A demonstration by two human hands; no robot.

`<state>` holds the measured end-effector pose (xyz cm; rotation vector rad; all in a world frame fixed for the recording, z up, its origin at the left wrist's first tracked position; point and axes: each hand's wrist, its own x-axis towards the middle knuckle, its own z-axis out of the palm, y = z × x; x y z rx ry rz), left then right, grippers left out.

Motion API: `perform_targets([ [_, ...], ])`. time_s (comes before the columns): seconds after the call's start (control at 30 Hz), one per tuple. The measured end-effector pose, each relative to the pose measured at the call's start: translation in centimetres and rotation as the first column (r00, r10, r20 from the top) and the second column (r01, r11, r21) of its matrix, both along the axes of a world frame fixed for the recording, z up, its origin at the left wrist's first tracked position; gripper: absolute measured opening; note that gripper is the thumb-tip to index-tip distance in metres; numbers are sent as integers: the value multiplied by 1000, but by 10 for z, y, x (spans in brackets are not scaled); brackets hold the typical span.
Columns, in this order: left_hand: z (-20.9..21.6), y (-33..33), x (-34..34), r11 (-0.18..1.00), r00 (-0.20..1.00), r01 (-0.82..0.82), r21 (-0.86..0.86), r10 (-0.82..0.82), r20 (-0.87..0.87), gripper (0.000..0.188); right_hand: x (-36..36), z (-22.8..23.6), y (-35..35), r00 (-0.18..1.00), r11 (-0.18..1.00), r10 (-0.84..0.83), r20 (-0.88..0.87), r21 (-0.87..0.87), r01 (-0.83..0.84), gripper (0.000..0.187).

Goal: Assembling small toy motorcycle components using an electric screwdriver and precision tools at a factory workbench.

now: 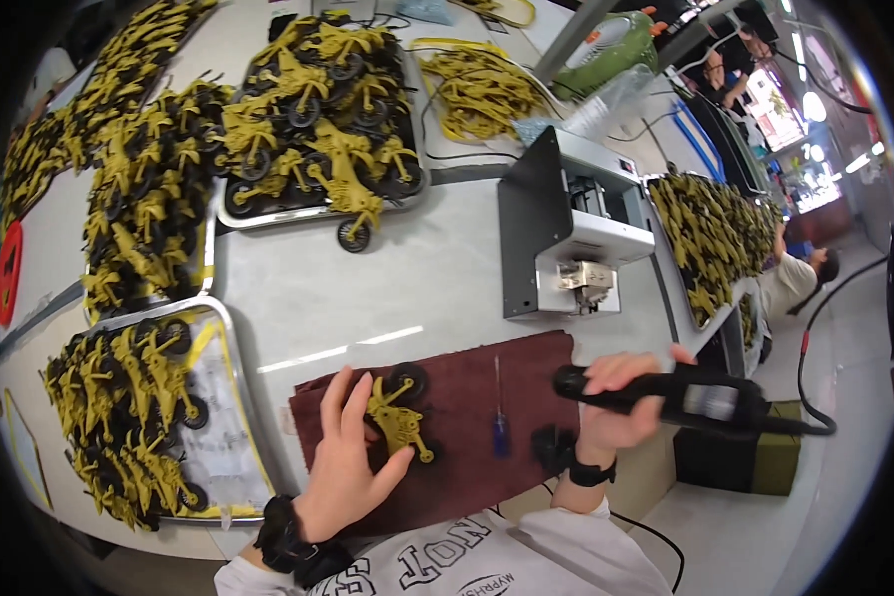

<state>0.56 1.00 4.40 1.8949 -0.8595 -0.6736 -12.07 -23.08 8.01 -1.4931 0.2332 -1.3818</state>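
A yellow toy motorcycle [399,427] with black wheels lies on a dark red cloth [457,377] in front of me. My left hand [340,467] is beside it, fingers stretched and apart, with the thumb against its lower side. In my right hand [621,407] is a black corded electric screwdriver [710,402], lying roughly level over the cloth's right edge. Between the hands a small screwdriver [501,437] with a blue handle rests on the cloth. A small black thing [551,447] sits near my right wrist; its kind is unclear.
Trays [238,387] of yellow toy motorcycles stand at left and far left. A black and white bench machine [576,228] stands beyond the cloth. Yellow parts [477,94] lie in a heap behind. Another tray [705,248] is at right, near a person [795,278]. A cord [810,358] hangs right.
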Motion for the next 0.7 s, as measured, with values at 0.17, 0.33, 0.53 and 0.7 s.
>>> perform_targets([
  [0.17,4,3,3,958,906,244,151,-281,317,101,10,71,-55,993,997,-47,109,-55,53,71],
  [0.33,-2,5,9,923,894,321,213,-370,253,106,44,64,-79,995,994,-71,-69,-91,65,66],
  [0.53,-7,4,4,943,900,269,194,-318,298,103,47,35,-79,977,997,-80,-198,4,82,62],
  [0.7,-8,-2,-3,949,861,213,234,-295,414,102,14,35,-71,997,998,-38,-70,40,41,69],
])
